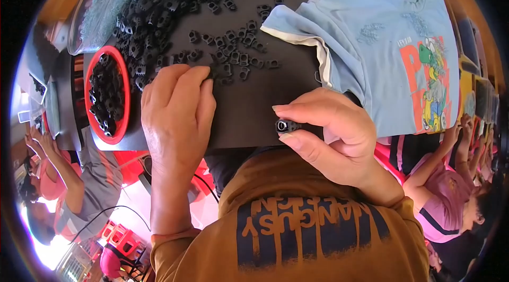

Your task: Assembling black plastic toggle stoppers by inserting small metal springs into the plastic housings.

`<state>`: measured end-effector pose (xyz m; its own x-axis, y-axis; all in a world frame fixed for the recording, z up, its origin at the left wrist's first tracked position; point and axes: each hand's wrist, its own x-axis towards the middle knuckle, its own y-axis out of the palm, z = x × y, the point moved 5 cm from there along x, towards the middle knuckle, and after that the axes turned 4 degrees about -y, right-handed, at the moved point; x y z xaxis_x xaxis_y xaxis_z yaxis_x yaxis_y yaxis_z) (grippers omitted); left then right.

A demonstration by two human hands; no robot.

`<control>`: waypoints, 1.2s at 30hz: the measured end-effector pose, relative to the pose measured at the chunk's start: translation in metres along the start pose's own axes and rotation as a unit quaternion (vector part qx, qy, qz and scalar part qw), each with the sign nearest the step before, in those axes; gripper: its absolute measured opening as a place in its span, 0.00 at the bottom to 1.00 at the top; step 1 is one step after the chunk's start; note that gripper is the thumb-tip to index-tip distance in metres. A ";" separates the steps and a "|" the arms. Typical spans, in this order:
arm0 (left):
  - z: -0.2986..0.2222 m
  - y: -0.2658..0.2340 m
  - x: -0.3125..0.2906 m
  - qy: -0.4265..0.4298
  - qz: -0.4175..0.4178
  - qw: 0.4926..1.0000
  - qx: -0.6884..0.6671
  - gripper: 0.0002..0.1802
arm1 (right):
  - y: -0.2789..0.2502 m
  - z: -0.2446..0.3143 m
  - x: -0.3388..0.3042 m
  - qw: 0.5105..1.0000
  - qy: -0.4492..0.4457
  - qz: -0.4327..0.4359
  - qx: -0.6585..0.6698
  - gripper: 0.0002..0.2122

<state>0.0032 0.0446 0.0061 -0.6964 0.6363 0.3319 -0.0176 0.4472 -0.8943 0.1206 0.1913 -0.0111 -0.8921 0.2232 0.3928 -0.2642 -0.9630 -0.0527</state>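
Note:
Between the thumb and forefinger of my right hand [339,136] is a small black plastic clip [282,126], its end turned up to show a shiny metal ring or coil inside. It is held just above the near table edge. My left hand [177,102] rests farther left, fingers bent down together at the edge of the scattered black clips [233,49]. Its fingertips are partly hidden, and a dark bit shows beside them; what they pinch I cannot make out. A large heap of black clips [154,11] spreads beyond my left hand.
A red-rimmed bowl [126,91] of black clips stands at the table's left edge. Behind it is a clear container [101,17] of small shiny pieces. A folded light-blue shirt [344,22] lies right, with small shiny pieces [371,33] on it. Other people sit on both sides.

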 end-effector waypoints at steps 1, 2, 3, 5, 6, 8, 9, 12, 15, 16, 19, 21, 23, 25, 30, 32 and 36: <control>-0.001 -0.001 -0.001 0.001 0.001 1.000 0.001 0.09 | 0.000 0.000 0.000 1.000 0.000 -0.002 0.001 0.13; 0.000 -0.002 -0.001 -0.006 0.001 1.000 -0.017 0.10 | -0.001 0.000 0.000 1.000 0.002 0.001 0.000 0.13; 0.000 -0.003 -0.001 -0.013 0.001 0.999 -0.035 0.10 | -0.001 0.001 0.000 1.000 0.005 0.003 -0.001 0.13; -0.006 -0.005 -0.001 -0.032 0.014 0.994 -0.101 0.11 | -0.002 0.001 0.000 1.000 0.005 0.004 -0.004 0.13; -0.009 -0.005 -0.001 -0.053 0.026 0.984 -0.166 0.11 | -0.002 0.001 0.000 1.000 0.005 0.007 -0.008 0.13; -0.013 -0.005 -0.006 -0.080 0.062 0.957 -0.271 0.11 | -0.002 0.001 0.000 1.000 -0.004 0.000 -0.008 0.13; -0.014 -0.002 -0.012 -0.141 0.079 0.914 -0.373 0.10 | -0.002 0.001 0.000 1.000 -0.012 -0.003 -0.007 0.13; -0.028 -0.004 -0.015 -0.169 0.197 0.805 -0.533 0.09 | -0.001 0.001 -0.001 1.000 -0.009 0.000 -0.005 0.12; -0.033 -0.004 -0.011 -0.198 0.222 0.762 -0.576 0.09 | -0.002 0.001 -0.001 1.000 -0.013 0.009 -0.007 0.12; -0.033 -0.003 -0.009 -0.197 0.224 0.762 -0.575 0.09 | -0.002 0.001 -0.001 1.000 -0.013 0.007 -0.007 0.12; -0.034 -0.003 -0.006 -0.188 0.239 0.748 -0.589 0.09 | -0.003 0.001 -0.002 1.000 -0.008 0.010 0.011 0.11; -0.036 -0.003 -0.004 -0.186 0.248 0.756 -0.576 0.09 | -0.003 0.000 -0.002 1.000 0.005 0.021 0.019 0.10; -0.037 -0.004 -0.002 -0.178 0.257 0.766 -0.561 0.09 | -0.005 -0.001 -0.003 0.999 0.005 0.030 0.021 0.10; -0.036 -0.005 0.000 -0.170 0.267 0.776 -0.546 0.09 | -0.004 -0.001 -0.003 0.999 0.005 0.041 0.023 0.11; -0.054 -0.017 0.014 0.109 0.230 0.911 -0.324 0.13 | -0.003 -0.002 -0.003 1.000 0.009 0.007 0.023 0.06; -0.061 -0.019 0.012 0.140 0.210 0.923 -0.291 0.15 | -0.002 -0.002 -0.003 1.000 0.006 0.001 0.018 0.06; -0.063 -0.019 0.008 0.168 0.163 0.937 -0.259 0.18 | -0.003 -0.002 -0.005 1.000 0.000 -0.027 0.017 0.06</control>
<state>0.0434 0.0806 0.0448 -0.3378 0.9151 0.2204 0.5671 0.3847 -0.7283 0.1252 0.1930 -0.0148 -0.8775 0.2743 0.3935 -0.2988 -0.9543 -0.0012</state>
